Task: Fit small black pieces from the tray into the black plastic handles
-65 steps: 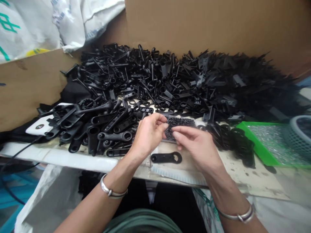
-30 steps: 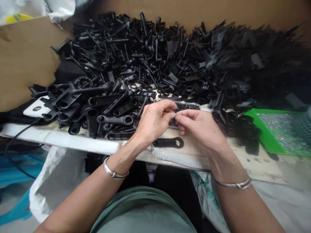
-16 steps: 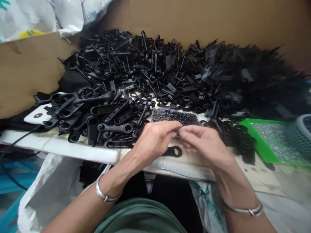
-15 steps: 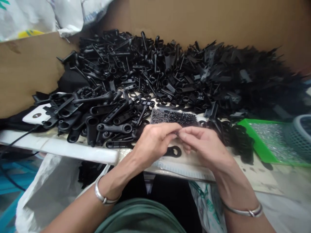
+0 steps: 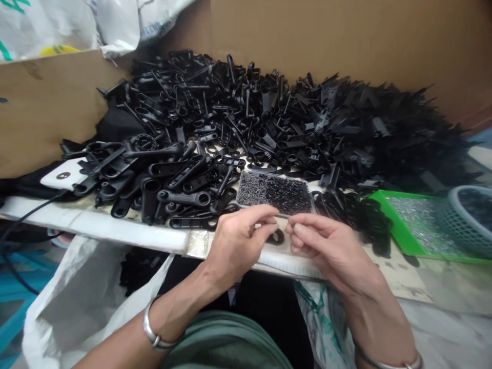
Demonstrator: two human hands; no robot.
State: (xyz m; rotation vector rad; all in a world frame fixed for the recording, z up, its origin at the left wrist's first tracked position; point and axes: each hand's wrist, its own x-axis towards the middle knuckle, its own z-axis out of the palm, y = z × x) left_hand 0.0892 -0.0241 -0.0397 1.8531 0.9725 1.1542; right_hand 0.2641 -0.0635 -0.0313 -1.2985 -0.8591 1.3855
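Note:
My left hand (image 5: 242,241) hovers over the front of the table, thumb and fingertips brought close in a pinch; anything between them is too small to make out. Facing it, a short gap away, my right hand (image 5: 326,241) has its thumb pressed against the forefinger, and what it pinches is hidden. Just beyond both hands stands a clear box (image 5: 274,190) of small parts, grey on its left side and black on its right. A black plastic part with a ring-shaped end (image 5: 277,237) lies on the table between the hands, partly covered by my left hand.
Black plastic arms (image 5: 180,197) lie heaped at the left, with a larger black pile (image 5: 246,113) behind. A white device (image 5: 63,174) sits far left. To the right are a green tray (image 5: 395,236) of clear pieces and a grey basket (image 5: 457,225). A white sack (image 5: 65,297) hangs below.
My hands, whose fingertips met half a second ago, have drawn apart and come slightly lower. More of the clear box shows now. The whole view has shifted a little.

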